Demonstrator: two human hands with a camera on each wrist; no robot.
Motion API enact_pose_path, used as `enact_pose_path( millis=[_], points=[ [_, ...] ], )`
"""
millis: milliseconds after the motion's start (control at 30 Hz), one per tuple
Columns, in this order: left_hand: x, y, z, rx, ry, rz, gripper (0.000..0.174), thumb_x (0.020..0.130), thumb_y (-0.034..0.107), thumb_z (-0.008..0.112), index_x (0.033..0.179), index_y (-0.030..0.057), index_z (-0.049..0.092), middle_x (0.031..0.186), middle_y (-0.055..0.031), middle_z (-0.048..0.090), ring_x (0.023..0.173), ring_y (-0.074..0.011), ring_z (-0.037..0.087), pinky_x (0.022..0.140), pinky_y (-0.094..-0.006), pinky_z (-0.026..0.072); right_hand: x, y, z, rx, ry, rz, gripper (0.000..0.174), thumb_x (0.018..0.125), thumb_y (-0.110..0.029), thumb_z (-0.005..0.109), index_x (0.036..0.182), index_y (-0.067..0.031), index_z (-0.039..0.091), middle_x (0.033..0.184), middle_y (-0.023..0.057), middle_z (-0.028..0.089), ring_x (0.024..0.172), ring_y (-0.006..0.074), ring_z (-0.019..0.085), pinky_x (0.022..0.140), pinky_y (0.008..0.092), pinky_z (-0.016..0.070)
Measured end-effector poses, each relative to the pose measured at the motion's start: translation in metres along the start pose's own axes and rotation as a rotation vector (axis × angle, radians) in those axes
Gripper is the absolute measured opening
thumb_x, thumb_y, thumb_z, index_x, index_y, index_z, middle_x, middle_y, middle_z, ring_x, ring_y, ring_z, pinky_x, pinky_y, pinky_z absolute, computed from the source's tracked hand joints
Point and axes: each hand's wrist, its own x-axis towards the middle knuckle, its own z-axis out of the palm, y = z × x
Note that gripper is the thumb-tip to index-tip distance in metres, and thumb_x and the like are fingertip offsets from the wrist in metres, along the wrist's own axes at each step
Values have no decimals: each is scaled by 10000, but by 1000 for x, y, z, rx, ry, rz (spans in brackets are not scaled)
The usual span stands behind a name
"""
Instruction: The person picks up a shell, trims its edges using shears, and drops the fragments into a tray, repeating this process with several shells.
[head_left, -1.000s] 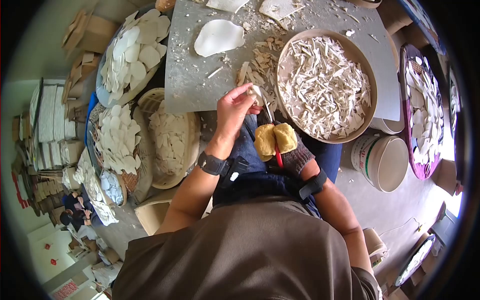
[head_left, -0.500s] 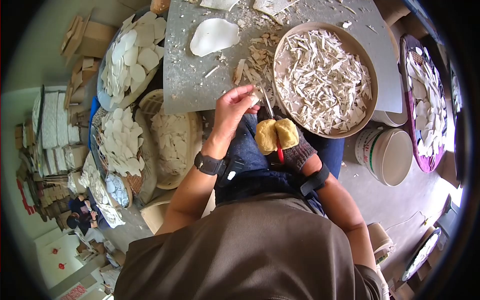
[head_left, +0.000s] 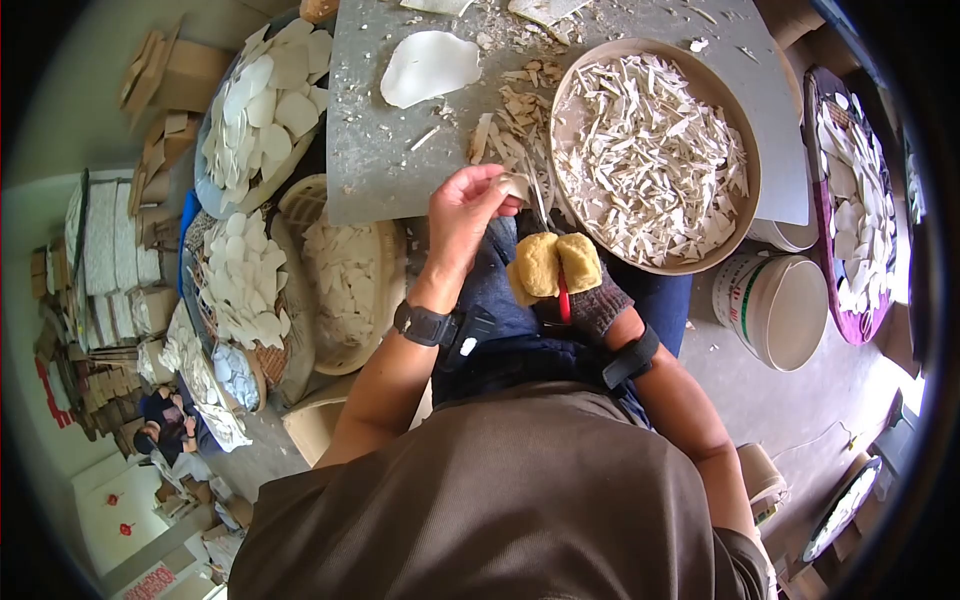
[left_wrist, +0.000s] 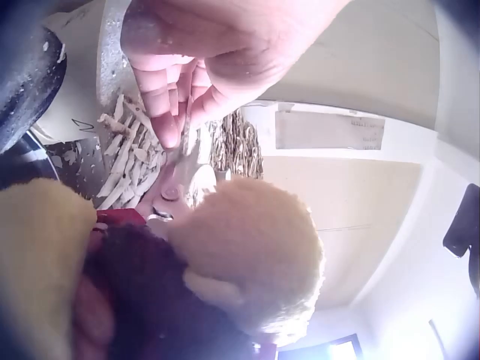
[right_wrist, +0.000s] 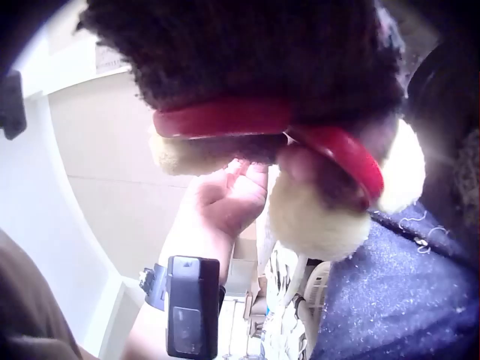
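Observation:
My left hand [head_left: 458, 218] pinches a small off-white flat piece [head_left: 516, 186] between thumb and fingers, just over the table's near edge. Close beside that piece are the metal blades of a pair of scissors [head_left: 539, 190]. My right hand [head_left: 601, 308], in a dark knitted glove, grips the scissors by their red handles [right_wrist: 221, 120]. Thick yellow padding [head_left: 540, 263] is wrapped about the handles and hides most of the right fingers. The left wrist view shows the left hand [left_wrist: 217, 56] above the padded handles, fingertips and thumb together.
A round tray [head_left: 752, 180] heaped with white strips stands on the grey table [head_left: 370, 180]. A white disc [head_left: 430, 70] and scraps lie left of it. Baskets of white pieces [head_left: 345, 290] stand at the left, and a white bucket [head_left: 785, 315] at the right.
The small piece has turned in the left fingers and now shows a broader face. The yellow pads on the handles have shifted slightly, with the left one tilting outward.

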Motion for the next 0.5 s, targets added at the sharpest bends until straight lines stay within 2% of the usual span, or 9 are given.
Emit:
enact_pose_path(
  millis=[100,167,233,300,400,500],
  points=[
    [0,2,-3,69,-37,15,257,846,60,624,1078,-28,558,909,-90,650,754,-147,637,676,-260,532,-5,6,8,89,-25,54,254,700,-138,644,941,-64,618,885,130,630,812,327,592,689,395,476],
    [0,0,0,22,30,63,244,847,63,622,1066,-31,569,910,-93,649,749,-151,637,674,-260,534,-5,4,7,286,-40,120,262,700,-135,647,951,-67,619,888,120,632,829,320,596,702,386,483],
    [2,-2,0,-25,69,68,234,842,56,623,1050,-40,578,892,-99,650,731,-151,639,659,-258,539,-3,-1,1,292,-53,115,270,695,-138,655,955,-71,620,893,113,634,841,315,599,712,379,486],
    [5,-4,-1,-72,81,27,225,831,40,628,1030,-56,585,855,-108,654,699,-148,641,631,-253,548,4,-15,-13,108,-63,44,278,686,-147,668,950,-75,622,899,107,635,850,310,599,722,376,488],
    [5,-2,-2,-73,92,-54,233,817,48,645,1017,-58,589,863,-113,655,701,-157,645,630,-259,552,5,-24,-12,259,-25,108,290,665,-171,688,938,-90,629,875,98,637,816,306,603,699,376,490],
    [4,-7,-6,-38,66,-89,232,834,59,635,1036,-43,587,897,-115,651,759,-174,645,681,-270,543,8,-34,-20,126,-39,109,293,647,-204,698,917,-107,639,835,93,641,773,297,610,667,375,493]
  ],
)
